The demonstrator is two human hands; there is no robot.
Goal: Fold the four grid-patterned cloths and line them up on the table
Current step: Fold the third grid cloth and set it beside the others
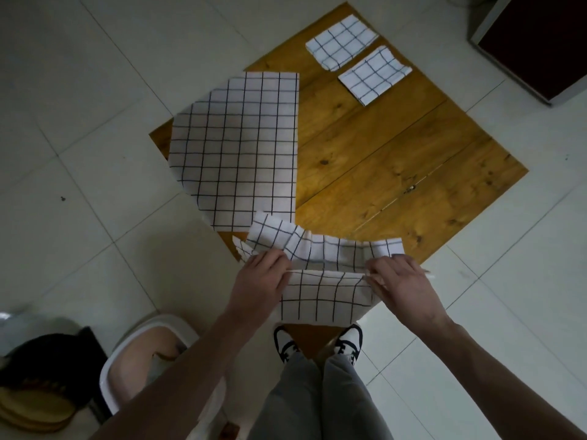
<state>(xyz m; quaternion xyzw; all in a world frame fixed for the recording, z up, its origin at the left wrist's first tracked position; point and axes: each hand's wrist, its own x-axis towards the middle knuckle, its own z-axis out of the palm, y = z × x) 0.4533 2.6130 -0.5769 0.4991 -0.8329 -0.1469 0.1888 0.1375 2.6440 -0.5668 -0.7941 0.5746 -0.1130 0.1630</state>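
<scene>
The wooden table (pixel 365 147) is taken as the landmark. Across its left side an unfolded grid cloth (pixel 235 147) is spread flat, one edge hanging past the table's left corner. At the near corner the cloth being folded (pixel 320 281) is held taut between both hands — the left hand (pixel 263 277) pinches its left end, the right hand (pixel 397 281) its right end, fingers curled over the fabric in each case. The step is judged to be a lengthwise fold; it is best done if the two gripped edges are kept level and the grid lines are matched before the crease is pressed on the table. Two folded cloths (pixel 341 41) (pixel 373 76) are laid side by side at the far corner, so a place beside them is left for the third. Off the table's near-left side a white chair (pixel 152 354) stands close — nothing lies in the cloth's way.
</scene>
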